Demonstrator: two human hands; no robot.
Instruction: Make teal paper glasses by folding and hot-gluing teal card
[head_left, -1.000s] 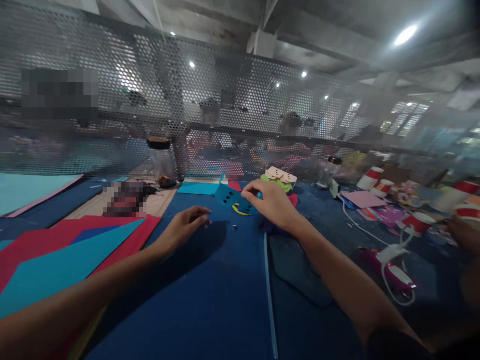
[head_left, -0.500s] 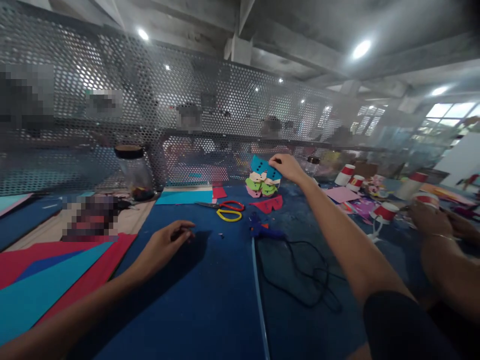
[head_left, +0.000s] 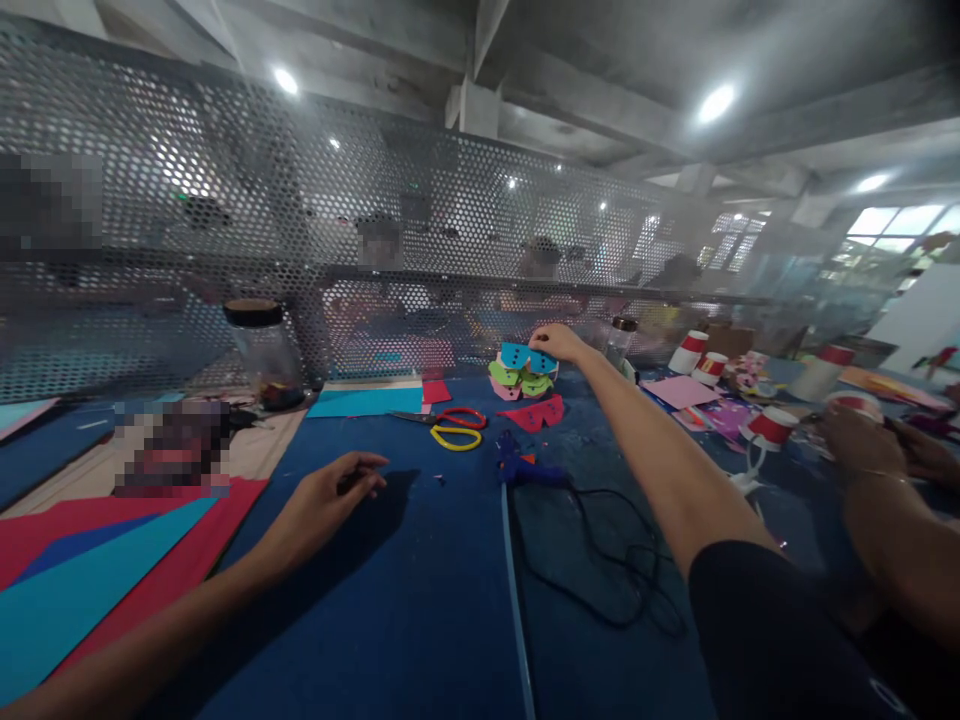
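At the back of the table my right hand [head_left: 555,343] pinches the upper edge of a blue paper cut-out with black dots [head_left: 519,356]. That piece lies against a little pile of green [head_left: 504,374] and pink paper cut-outs, seemingly touching it. A red paper cut-out [head_left: 541,412] is just in front of the pile. My left hand [head_left: 336,497] hovers low over the blue table with fingers loosely bent and thumb apart, holding nothing. Beyond its fingertips lie scissors [head_left: 454,428] with a red and a yellow handle. A blue glue gun [head_left: 529,468] rests nearer the middle.
A black cord [head_left: 592,590] loops from the glue gun. Blue paper [head_left: 367,400] and a lidded jar [head_left: 264,355] stand before a perforated metal screen [head_left: 420,220]. Large coloured sheets [head_left: 97,590] cover the left. Paper cups [head_left: 772,428] and a co-worker's hands [head_left: 862,440] are at right.
My right hand has lowered the blue cut-out onto the pile, still pinching its edge. My left hand has hardly moved. The view has shifted slightly.
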